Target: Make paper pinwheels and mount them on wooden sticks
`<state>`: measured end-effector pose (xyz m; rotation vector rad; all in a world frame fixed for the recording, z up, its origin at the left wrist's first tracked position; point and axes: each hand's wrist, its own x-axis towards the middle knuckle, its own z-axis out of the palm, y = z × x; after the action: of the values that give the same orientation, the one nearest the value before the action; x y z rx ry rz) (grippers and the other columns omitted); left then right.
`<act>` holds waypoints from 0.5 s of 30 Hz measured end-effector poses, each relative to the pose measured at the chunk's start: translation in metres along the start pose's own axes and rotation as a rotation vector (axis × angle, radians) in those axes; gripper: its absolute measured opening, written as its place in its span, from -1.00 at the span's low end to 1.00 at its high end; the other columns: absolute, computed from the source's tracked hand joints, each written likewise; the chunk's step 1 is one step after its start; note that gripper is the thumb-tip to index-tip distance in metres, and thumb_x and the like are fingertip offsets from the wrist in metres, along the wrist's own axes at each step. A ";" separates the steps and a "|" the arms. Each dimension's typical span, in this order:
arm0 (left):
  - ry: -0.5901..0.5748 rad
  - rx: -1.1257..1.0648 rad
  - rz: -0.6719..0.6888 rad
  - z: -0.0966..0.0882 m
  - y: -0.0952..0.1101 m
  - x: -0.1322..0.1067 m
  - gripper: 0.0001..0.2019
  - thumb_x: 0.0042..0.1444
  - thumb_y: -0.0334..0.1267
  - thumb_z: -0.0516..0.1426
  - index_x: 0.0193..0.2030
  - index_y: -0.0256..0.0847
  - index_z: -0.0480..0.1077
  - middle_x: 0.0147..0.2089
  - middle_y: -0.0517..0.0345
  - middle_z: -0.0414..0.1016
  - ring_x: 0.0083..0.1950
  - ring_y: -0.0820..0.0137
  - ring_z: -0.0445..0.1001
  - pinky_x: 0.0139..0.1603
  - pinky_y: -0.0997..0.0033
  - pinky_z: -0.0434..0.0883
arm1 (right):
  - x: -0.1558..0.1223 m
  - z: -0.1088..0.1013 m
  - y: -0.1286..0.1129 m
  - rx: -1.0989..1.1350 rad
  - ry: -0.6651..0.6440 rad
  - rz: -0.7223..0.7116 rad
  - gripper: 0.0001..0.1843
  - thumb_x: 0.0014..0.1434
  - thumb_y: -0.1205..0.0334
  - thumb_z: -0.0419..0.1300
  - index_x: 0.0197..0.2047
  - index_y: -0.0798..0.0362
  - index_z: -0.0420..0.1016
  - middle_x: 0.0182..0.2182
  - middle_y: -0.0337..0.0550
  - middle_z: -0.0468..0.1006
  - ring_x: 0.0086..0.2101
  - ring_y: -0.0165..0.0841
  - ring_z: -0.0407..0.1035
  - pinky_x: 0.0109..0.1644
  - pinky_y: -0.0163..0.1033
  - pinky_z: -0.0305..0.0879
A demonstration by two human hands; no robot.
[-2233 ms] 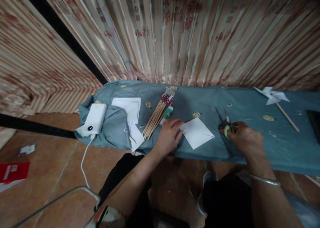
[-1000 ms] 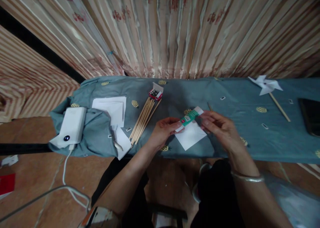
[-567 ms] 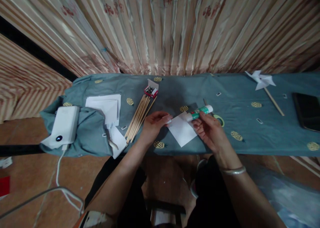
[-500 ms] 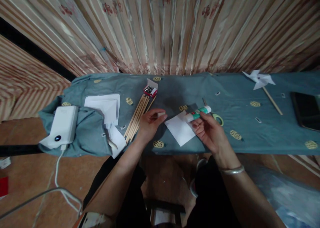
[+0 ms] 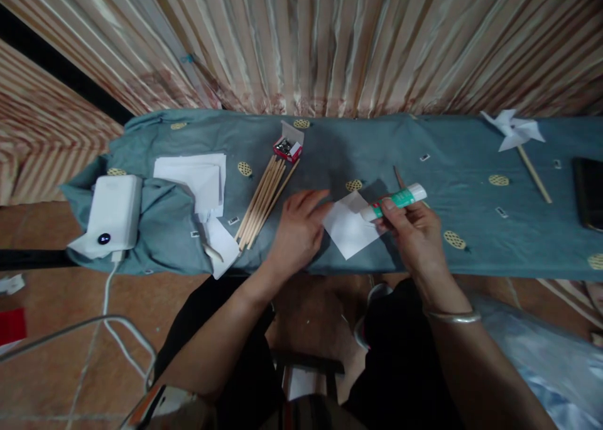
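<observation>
Tabletop [image 5: 471,157]: right hand [image 5: 415,234] around glue stick [image 5: 398,200]

Cloth [image 5: 358,147] behind the paper square [image 5: 351,229] seems open; wooden sticks [image 5: 264,201] and small box [image 5: 287,147] crowd its left.

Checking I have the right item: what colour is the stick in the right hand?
Glue stick: green body, white ends, head view.

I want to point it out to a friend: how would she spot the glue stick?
Find the blue-clothed table before the striped curtain. Near its front middle, the right hand holds the glue stick, tip at a white paper square. It is the only green-and-white tube; the wooden sticks to the left are bare.
</observation>
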<state>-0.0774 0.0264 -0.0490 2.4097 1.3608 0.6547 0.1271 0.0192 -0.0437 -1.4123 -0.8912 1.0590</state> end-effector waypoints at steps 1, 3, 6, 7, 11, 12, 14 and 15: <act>-0.034 -0.027 0.057 0.005 0.005 -0.004 -0.62 0.24 -0.43 -0.03 0.15 -0.16 0.38 0.28 -0.03 0.34 0.32 0.16 0.22 0.29 -0.04 0.23 | -0.001 0.000 0.000 -0.048 0.010 -0.036 -0.60 -0.13 -0.10 0.43 -0.38 0.01 0.49 -0.53 -0.31 0.52 -0.54 -0.46 0.37 -0.46 -0.33 0.34; -0.083 -0.067 0.118 0.015 0.015 -0.012 -0.65 0.28 -0.29 0.01 0.18 -0.19 0.35 0.33 -0.10 0.26 0.38 0.14 0.14 0.31 -0.04 0.20 | -0.003 0.001 0.002 -0.145 -0.004 -0.104 -0.63 -0.07 -0.09 0.40 -0.35 0.00 0.49 -0.46 -0.28 0.56 -0.46 -0.41 0.42 -0.34 -0.27 0.40; -0.148 -0.061 0.122 0.026 0.023 -0.019 -0.55 0.23 -0.12 0.12 0.24 -0.14 0.29 0.42 -0.17 0.10 0.47 0.05 -0.04 0.35 -0.15 0.10 | -0.006 0.000 0.006 -0.282 -0.076 -0.169 -0.68 0.03 -0.06 0.34 -0.28 -0.01 0.50 -0.37 -0.21 0.60 -0.33 -0.33 0.48 -0.17 -0.18 0.43; -0.164 -0.054 0.118 0.028 0.023 -0.020 -0.53 0.21 -0.10 0.13 0.24 -0.12 0.28 0.43 -0.17 0.08 0.48 0.04 -0.07 0.36 -0.17 0.07 | -0.007 0.000 0.007 -0.324 -0.103 -0.182 -0.68 0.05 -0.06 0.33 -0.25 -0.01 0.49 -0.35 -0.20 0.61 -0.31 -0.31 0.49 -0.15 -0.16 0.43; -0.194 -0.042 0.118 0.029 0.022 -0.021 -0.53 0.20 -0.08 0.15 0.23 -0.12 0.29 0.43 -0.16 0.09 0.48 0.03 -0.07 0.38 -0.20 0.02 | -0.009 -0.002 0.008 -0.479 -0.151 -0.233 -0.68 0.08 -0.04 0.31 -0.20 0.00 0.49 -0.29 -0.14 0.62 -0.27 -0.25 0.52 -0.13 -0.10 0.43; -0.195 -0.044 0.117 0.029 0.022 -0.021 -0.53 0.20 -0.08 0.15 0.22 -0.13 0.29 0.43 -0.16 0.09 0.48 0.02 -0.06 0.38 -0.20 0.02 | -0.010 -0.003 0.008 -0.518 -0.150 -0.245 -0.68 0.10 -0.04 0.30 -0.20 0.00 0.50 -0.28 -0.13 0.63 -0.27 -0.24 0.52 -0.12 -0.09 0.42; -0.192 -0.057 0.108 0.028 0.023 -0.020 -0.53 0.18 -0.09 0.17 0.20 -0.14 0.31 0.42 -0.17 0.10 0.47 0.01 -0.03 0.38 -0.19 0.02 | -0.011 -0.003 0.007 -0.600 -0.140 -0.258 -0.69 0.12 -0.04 0.27 -0.19 0.00 0.51 -0.26 -0.11 0.63 -0.26 -0.22 0.52 -0.11 -0.08 0.41; -0.189 -0.064 0.103 0.028 0.023 -0.020 -0.53 0.17 -0.10 0.18 0.20 -0.15 0.32 0.42 -0.18 0.11 0.46 0.01 -0.02 0.38 -0.18 0.01 | -0.011 -0.003 0.006 -0.634 -0.139 -0.263 -0.69 0.13 -0.03 0.27 -0.17 0.00 0.51 -0.25 -0.11 0.63 -0.25 -0.21 0.52 -0.11 -0.08 0.41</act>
<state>-0.0549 -0.0033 -0.0668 2.4338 1.1302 0.4729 0.1259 0.0068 -0.0484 -1.6785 -1.5619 0.7030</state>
